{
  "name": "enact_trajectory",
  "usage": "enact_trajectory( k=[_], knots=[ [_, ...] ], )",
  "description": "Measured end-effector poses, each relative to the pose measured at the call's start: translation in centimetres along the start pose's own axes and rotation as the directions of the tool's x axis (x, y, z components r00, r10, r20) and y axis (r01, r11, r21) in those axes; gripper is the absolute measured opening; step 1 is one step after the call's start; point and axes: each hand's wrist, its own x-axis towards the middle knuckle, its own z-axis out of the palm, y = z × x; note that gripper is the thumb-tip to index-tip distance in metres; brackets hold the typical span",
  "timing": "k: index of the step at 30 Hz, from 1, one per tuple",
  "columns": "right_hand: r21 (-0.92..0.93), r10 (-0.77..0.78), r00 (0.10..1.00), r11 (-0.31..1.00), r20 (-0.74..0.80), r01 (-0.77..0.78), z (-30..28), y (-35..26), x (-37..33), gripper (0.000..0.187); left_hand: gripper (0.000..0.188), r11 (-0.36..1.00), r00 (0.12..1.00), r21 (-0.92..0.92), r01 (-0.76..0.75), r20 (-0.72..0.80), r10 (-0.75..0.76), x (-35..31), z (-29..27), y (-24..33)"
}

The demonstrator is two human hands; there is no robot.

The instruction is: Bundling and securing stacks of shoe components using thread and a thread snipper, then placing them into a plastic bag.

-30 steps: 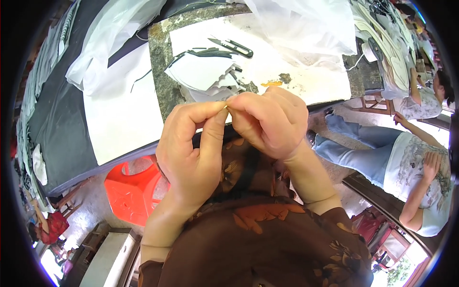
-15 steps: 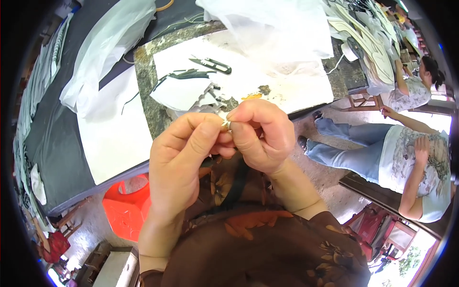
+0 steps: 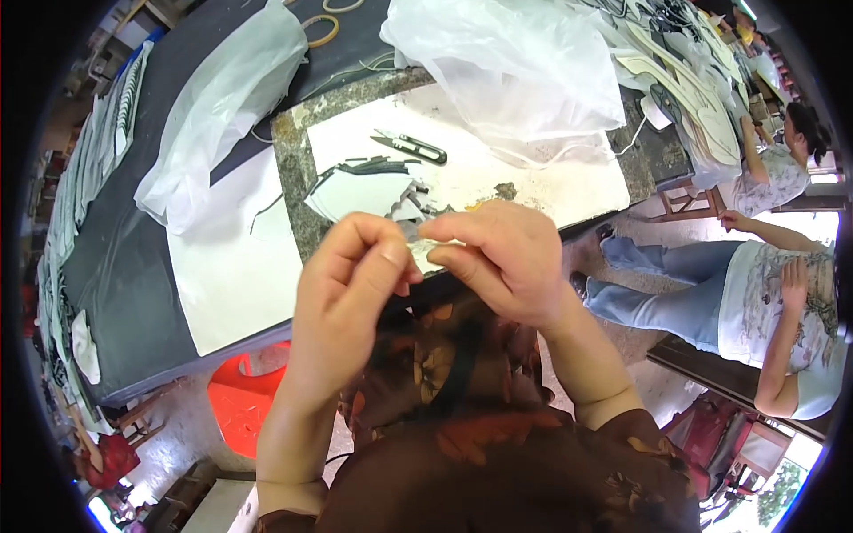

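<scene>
Head view. The left hand [image 3: 339,298] curls its fingers under the thumb; whether they grip anything I cannot tell. The right hand [image 3: 520,266] holds thumb and forefinger slightly parted, the gap bare. Half a second earlier both met at a pale scrap, now indistinguishable. The hands partly mask white pieces [image 3: 348,197] on the table [image 3: 124,298].

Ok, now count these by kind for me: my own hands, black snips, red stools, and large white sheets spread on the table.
Own hands: 2 (left hand, right hand)
Black snips: 1
Red stool: 1
Large white sheets: 2
Total: 6
</scene>
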Motion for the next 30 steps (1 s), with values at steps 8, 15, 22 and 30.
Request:
enact_trajectory(
  k=[8,15,22,30],
  knots=[
    [0.11,0.268,0.96,0.955,0.076,-0.275,0.0,-1.0,-0.1,0.009,0.015,0.963,0.995,-0.263,0.055,-0.064,-0.075,-0.2,-2.3,-0.6],
    [0.309,0.475,0.862,0.804,0.178,-0.507,-2.6,-1.2,-0.4,0.013,0.019,0.951,0.947,-0.143,0.274,0.21,-0.242,3.3,0.6,-0.8],
    [0.038,0.122,0.985,0.991,0.12,-0.127,-1.4,-0.7,-0.2,0.014,0.028,0.966,0.944,0.171,0.193,0.237,-0.231,3.1,-1.8,-1.1],
    [-0.132,-0.11,0.994,0.985,0.001,0.109,-2.2,-1.1,-2.1,0.013,0.03,0.944,0.891,0.199,0.262,0.326,-0.316,3.8,-0.9,-0.8]
  ],
)
